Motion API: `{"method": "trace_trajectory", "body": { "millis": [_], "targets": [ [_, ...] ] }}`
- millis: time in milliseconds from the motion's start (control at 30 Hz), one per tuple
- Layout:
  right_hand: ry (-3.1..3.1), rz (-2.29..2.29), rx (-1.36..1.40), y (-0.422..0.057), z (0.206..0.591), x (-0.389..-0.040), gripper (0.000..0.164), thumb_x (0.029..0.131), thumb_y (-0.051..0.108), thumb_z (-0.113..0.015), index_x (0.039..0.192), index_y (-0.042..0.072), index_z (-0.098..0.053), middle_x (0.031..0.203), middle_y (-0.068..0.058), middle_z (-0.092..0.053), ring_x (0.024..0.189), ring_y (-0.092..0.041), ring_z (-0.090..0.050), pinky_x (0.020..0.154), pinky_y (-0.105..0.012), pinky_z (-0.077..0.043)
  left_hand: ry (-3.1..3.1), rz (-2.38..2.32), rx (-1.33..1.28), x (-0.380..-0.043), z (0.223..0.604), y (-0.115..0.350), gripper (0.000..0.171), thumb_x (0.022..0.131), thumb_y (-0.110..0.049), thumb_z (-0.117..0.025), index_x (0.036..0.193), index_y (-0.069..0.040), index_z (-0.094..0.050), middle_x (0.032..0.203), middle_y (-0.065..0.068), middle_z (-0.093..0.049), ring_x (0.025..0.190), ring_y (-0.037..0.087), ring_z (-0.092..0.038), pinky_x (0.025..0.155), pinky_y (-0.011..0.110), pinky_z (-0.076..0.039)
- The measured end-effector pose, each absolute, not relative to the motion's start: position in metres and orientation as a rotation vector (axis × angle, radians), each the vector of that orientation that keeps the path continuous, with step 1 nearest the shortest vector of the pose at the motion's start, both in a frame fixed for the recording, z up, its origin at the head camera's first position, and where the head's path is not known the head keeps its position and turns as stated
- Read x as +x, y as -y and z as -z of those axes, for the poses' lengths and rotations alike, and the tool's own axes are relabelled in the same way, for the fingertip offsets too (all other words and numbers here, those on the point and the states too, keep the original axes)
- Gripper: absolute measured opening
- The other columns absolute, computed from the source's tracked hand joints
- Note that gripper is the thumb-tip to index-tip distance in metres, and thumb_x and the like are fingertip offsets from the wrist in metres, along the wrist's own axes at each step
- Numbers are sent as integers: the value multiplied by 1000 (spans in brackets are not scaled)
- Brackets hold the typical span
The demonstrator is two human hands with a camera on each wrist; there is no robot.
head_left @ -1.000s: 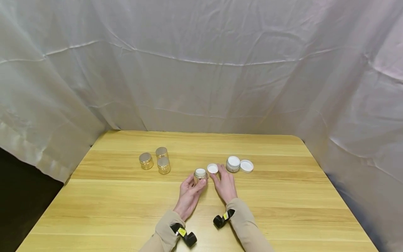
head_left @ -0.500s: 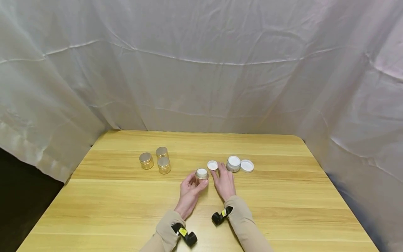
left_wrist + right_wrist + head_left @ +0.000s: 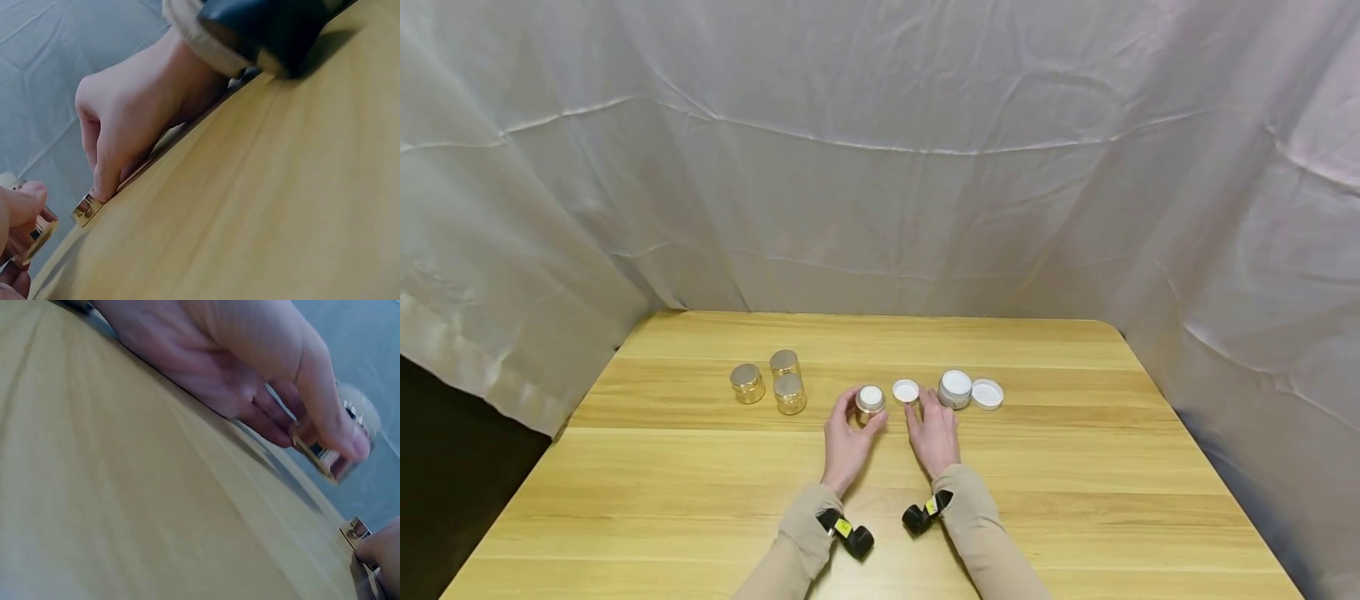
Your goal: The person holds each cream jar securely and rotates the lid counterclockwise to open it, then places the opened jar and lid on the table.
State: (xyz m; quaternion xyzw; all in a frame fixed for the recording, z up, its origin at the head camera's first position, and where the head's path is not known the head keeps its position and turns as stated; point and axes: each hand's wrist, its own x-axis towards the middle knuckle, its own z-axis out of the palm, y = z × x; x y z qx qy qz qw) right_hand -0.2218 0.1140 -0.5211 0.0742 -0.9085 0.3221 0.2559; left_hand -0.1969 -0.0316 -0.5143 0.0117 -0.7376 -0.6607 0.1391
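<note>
My left hand [image 3: 847,442] grips a small gold jar [image 3: 871,400] by its sides, thumb at the right and fingers at the left. The jar's lid is off and a white round top shows. In the right wrist view the jar [image 3: 319,450] hangs close over the table, its shadow below. Just right of it, a gold lid [image 3: 906,392] lies with its white inside up. My right hand [image 3: 936,440] pinches that lid at its near right edge, fingers low on the wood, as the left wrist view shows with the lid [image 3: 87,209].
Several closed gold jars [image 3: 747,384] stand in a group at the left. Right of my right hand stands an uncapped jar [image 3: 955,389] with a white top, its upturned lid [image 3: 987,394] beside it. Grey cloth [image 3: 880,208] hangs behind the wooden table [image 3: 1075,500].
My right hand has moved the lid slightly away from me, onto the table. My left hand has shifted the jar a little left and away from me.
</note>
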Motion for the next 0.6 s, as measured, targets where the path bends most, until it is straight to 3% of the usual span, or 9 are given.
{"method": "trace_trajectory", "body": {
  "millis": [167, 400, 600],
  "targets": [
    [2458, -857, 219, -115, 521, -215, 26, 86, 4, -74, 111, -2, -69, 84, -17, -67, 58, -28, -60, 54, -45, -55, 2189, 1820, 19, -204, 514, 29, 57, 82, -7, -81, 134, -4, -57, 134, 19, -65, 126, 35, -61, 113, 50, -47],
    [2457, -845, 208, -117, 521, -206, 32, 85, 2, -73, 116, -5, -69, 108, -29, -72, 81, -45, -72, 75, -53, -62, 2284, 1681, 21, -211, 515, 26, 56, 82, -9, -81, 133, -6, -59, 132, 17, -67, 122, 33, -64, 109, 46, -51],
    [2450, -819, 231, -118, 521, -201, 22, 83, -1, -72, 105, -3, -71, 109, -31, -72, 78, -45, -73, 71, -55, -62, 2334, 1596, 36, -214, 513, 27, 55, 83, -14, -81, 133, -5, -59, 131, 18, -67, 121, 33, -65, 108, 48, -51]
  ]
}}
